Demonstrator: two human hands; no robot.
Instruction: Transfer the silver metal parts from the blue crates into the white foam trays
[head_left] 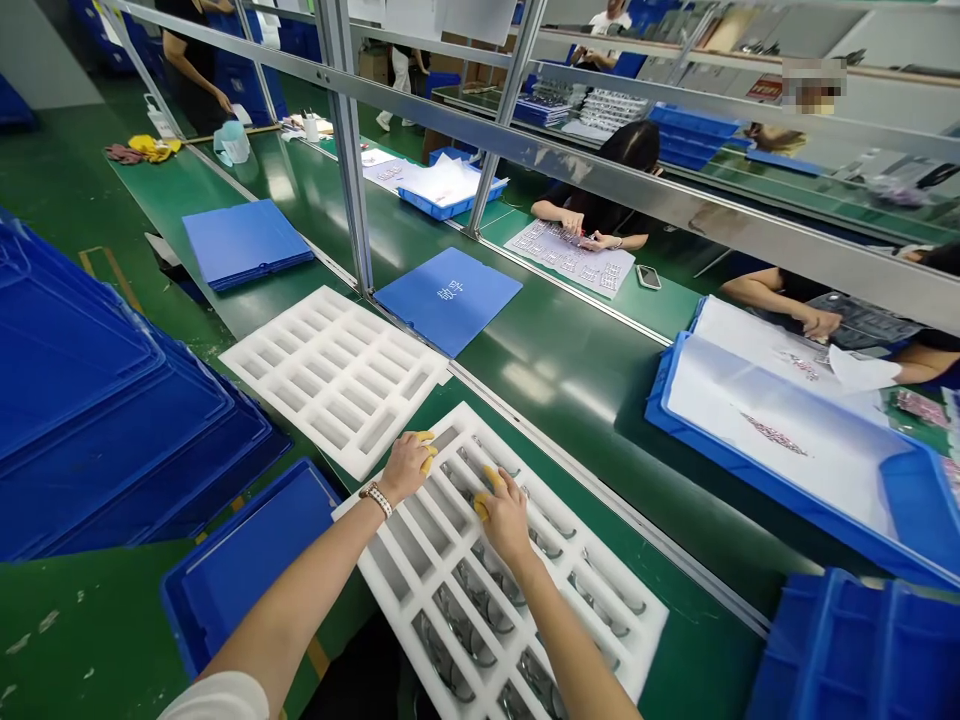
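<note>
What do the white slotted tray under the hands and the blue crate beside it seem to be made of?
The white slotted tray looks like foam: matte, with thick, soft-looking walls. The blue crate looks like moulded plastic, with a low sheen and a formed rim.

- White foam tray (457,432), rows of rectangular slots, lying flat at the green conveyor belt's (570,400) near edge
- Curved metal pieces (457,625) seated lengthwise in slots
</note>
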